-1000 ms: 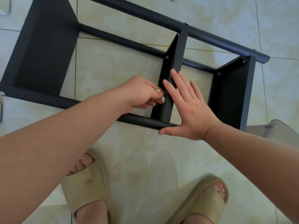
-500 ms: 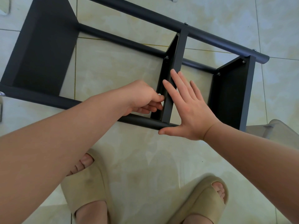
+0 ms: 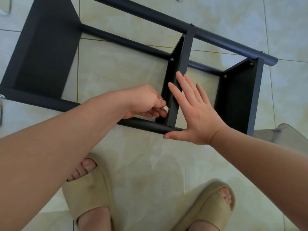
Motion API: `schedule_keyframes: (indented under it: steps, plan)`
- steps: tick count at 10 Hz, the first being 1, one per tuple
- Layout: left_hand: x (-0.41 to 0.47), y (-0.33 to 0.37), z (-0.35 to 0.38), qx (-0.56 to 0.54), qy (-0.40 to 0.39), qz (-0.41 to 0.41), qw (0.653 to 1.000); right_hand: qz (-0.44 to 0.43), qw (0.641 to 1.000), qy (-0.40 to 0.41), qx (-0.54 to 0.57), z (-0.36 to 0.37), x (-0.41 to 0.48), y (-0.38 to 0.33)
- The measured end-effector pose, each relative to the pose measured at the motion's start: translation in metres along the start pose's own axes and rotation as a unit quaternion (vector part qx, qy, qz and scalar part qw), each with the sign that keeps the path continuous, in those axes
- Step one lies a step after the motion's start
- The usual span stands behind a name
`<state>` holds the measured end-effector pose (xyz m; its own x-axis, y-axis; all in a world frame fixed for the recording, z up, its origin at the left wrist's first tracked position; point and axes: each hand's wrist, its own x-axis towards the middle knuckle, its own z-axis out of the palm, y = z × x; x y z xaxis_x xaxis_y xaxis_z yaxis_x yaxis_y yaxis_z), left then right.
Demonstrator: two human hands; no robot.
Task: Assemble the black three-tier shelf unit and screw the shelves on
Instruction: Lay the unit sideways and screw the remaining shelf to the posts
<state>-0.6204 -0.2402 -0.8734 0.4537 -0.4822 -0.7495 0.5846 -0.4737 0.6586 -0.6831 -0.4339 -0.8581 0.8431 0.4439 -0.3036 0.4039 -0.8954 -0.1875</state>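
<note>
Pressing the flat right hand (image 3: 195, 117), fingers straight and spread, against the black middle shelf panel (image 3: 180, 64) of the black metal three-tier shelf unit (image 3: 50, 52) lying sideways on the pale glossy tiled floor (image 3: 133, 155). Pinching a small pale piece (image 3: 166, 108), too small to identify, at that panel's left face with the curled left hand (image 3: 145, 102).

1. The floor (image 3: 141, 155) is glossy cream tile with thin grout lines.
2. A black shelf unit (image 3: 46, 52) lies on its side across the upper half of the frame.
3. Two beige slides, at lower left (image 3: 86, 194) and lower right (image 3: 206, 207), stand on the tiles with feet in them.
4. A translucent object (image 3: 283, 132) sits at the right edge.
</note>
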Motion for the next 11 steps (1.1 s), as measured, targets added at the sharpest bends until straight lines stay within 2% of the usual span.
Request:
schedule_keyframes:
  steps: [11]
  plan:
    - [-0.012, 0.002, -0.009, 0.204, -0.057, 0.047, 0.976, -0.002, 1.0, 0.007, 0.005, 0.001, 0.0, 0.001]
